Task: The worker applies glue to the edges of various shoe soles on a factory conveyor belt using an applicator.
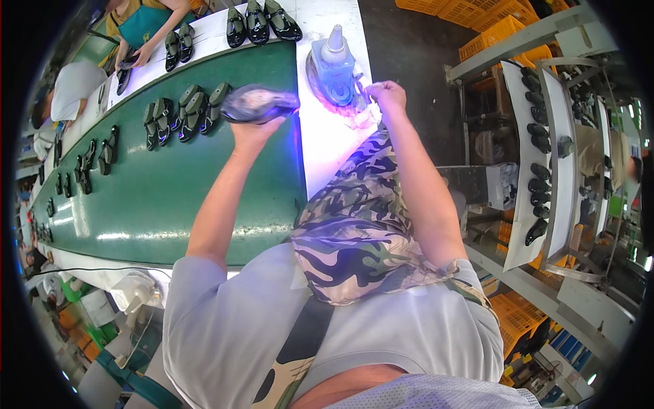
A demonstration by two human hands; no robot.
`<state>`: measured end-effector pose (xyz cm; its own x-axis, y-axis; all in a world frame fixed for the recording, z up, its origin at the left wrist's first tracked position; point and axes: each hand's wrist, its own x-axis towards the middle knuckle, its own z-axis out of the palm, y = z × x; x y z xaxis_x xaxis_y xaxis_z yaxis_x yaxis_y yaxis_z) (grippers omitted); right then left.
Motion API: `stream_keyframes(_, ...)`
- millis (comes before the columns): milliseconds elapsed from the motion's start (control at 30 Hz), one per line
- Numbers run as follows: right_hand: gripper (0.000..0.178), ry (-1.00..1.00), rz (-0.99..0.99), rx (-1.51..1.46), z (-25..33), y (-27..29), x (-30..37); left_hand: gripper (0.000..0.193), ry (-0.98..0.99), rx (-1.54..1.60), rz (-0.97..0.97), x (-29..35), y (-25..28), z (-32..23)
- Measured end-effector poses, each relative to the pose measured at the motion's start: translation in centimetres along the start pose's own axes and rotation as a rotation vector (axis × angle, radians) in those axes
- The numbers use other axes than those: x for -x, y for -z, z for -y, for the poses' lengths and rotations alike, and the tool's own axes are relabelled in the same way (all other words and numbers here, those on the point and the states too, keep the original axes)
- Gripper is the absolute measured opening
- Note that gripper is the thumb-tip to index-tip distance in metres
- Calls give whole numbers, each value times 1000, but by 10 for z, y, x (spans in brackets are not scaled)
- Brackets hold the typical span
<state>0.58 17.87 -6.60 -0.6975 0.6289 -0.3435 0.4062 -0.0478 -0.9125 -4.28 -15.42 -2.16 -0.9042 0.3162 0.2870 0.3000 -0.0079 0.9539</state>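
Observation:
My left hand (pixel 261 129) is closed around a black shoe (pixel 255 104), lifted over the green table (pixel 238 184); motion smears it. My right hand (pixel 388 97) is bent into a pinch beside a blue, translucent squeeze bottle (pixel 334 75) with a pale pointed nozzle. Whatever lies between those fingers is too small to make out. The bottle stands on a white worktop (pixel 323 160), where a bright violet-white light falls. Crumpled whitish material (pixel 364 117) lies between the bottle and my right wrist.
Several black shoes (pixel 193 112) stand in groups along the green table, with more shoes (pixel 257 24) on the white strip behind. At the far left, a co-worker's hands (pixel 142 56) handle a shoe. A shoe rack (pixel 521 157) and yellow crates (pixel 501 41) are to the right.

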Motion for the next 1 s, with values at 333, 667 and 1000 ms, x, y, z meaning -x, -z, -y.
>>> stream_keyframes(333,18,290,433,-658,89,5,84,43,-855,-522,244,-33,-41,-81)
stream_keyframes(667,20,293,349,-675,100,9,111,45,-963,-500,263,-32,-60,-101)
stream_keyframes(1000,18,198,590,-652,112,36,128,51,-781,-632,294,-33,-72,-97)
